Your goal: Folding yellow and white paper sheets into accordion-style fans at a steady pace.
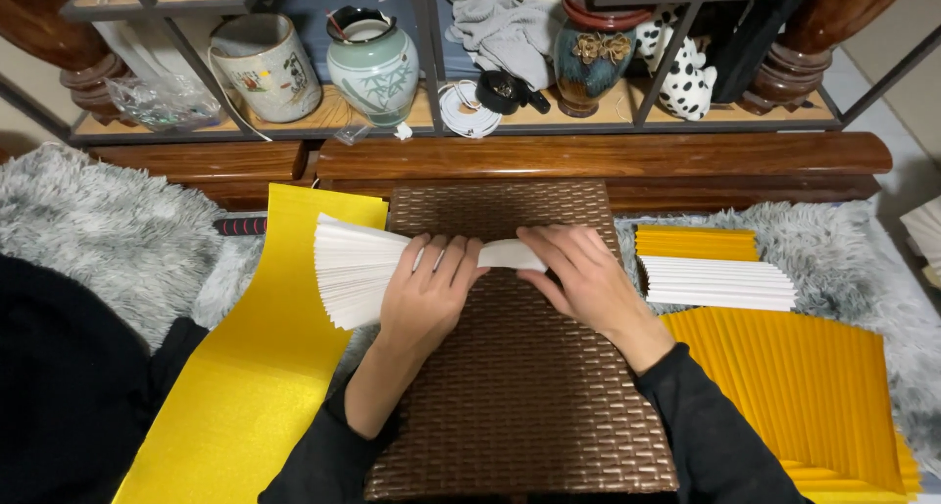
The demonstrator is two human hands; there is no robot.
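A white pleated paper fan (353,269) lies across the left part of a brown woven mat (520,406), its folds spreading out to the left. My left hand (429,293) presses down on the fan's gathered middle. Just to the right, my right hand (578,269) pinches the narrow folded end of the same fan. Both hands touch the paper and sit close together near the mat's upper half.
A flat yellow sheet (245,377) lies left of the mat. On the right are a folded white strip (718,282), a small pleated yellow piece (696,241) and a large pleated yellow sheet (794,386) on grey fur. A wooden shelf (598,156) with vases stands behind.
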